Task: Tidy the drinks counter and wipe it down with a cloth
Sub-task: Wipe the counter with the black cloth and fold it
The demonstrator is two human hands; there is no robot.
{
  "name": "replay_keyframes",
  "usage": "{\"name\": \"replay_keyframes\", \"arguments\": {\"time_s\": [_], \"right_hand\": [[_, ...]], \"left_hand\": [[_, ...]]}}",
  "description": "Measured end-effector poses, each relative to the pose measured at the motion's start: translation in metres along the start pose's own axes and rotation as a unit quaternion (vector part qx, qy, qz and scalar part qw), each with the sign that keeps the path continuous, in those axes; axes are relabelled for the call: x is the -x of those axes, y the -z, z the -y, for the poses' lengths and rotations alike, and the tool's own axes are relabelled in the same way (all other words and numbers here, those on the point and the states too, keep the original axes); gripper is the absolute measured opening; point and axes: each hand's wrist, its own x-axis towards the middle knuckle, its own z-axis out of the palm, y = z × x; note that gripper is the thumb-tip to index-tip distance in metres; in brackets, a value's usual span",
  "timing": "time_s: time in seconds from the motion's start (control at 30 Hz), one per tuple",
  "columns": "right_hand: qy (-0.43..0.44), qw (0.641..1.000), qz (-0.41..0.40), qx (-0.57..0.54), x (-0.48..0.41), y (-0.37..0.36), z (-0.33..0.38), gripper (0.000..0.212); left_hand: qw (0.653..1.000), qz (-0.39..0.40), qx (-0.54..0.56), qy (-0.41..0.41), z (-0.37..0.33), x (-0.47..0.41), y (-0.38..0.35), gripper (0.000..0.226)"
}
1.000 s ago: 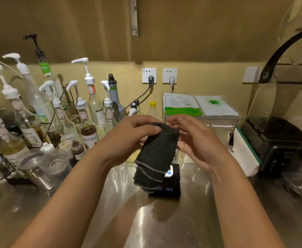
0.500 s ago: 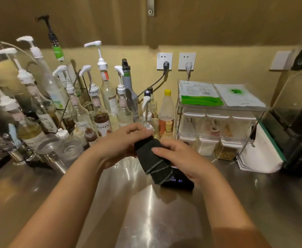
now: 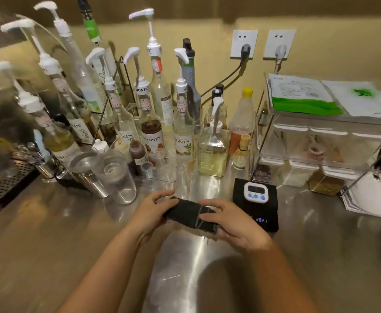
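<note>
Item: cloth, dark, folded into a thick pad. We hold it low over the steel counter, in front of the bottles, ready to wipe; whether it touches the surface we cannot tell.

Left hand: fingers curled narrow on the cloth's left end, thumb above, pinching the folds together.

Right hand: fingers laid flat along the right half, pressing it down, thumb under the near edge. We judge this grip keeps the pad square for a broad stroke.

Scale: black, display lit, just right of the right hand, a white timer resting on it. It would need lifting before we wipe there.

Syrup bottles and cups: crowded at the back left, leaving the near counter bare.
</note>
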Motion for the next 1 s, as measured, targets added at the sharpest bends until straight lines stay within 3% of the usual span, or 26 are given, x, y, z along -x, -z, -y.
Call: {"name": "replay_keyframes", "arguments": {"time_s": [0.2,0.47,0.67,0.87,1.0], "right_hand": [[-0.030,0.995,-0.091,-0.009,-0.047,-0.020,-0.036,0.031],[0.009,0.983,-0.131,0.132,-0.081,-0.044,-0.022,0.026],[0.022,0.939,-0.193,0.284,-0.101,-0.046,-0.026,0.039],[0.000,0.893,-0.225,0.390,-0.102,-0.041,-0.029,0.039],[0.000,0.900,-0.237,0.366,-0.096,-0.036,-0.031,0.038]], "left_hand": [[0.999,-0.033,0.010,0.027,0.034,-0.029,0.019,0.035],[0.993,-0.108,-0.053,-0.013,0.044,-0.065,0.036,0.035],[0.974,-0.144,-0.171,-0.018,0.060,-0.085,0.048,0.048],[0.957,-0.117,-0.261,-0.040,0.061,-0.092,0.032,0.040],[0.948,-0.110,-0.296,-0.024,0.057,-0.103,0.019,0.046]]}}
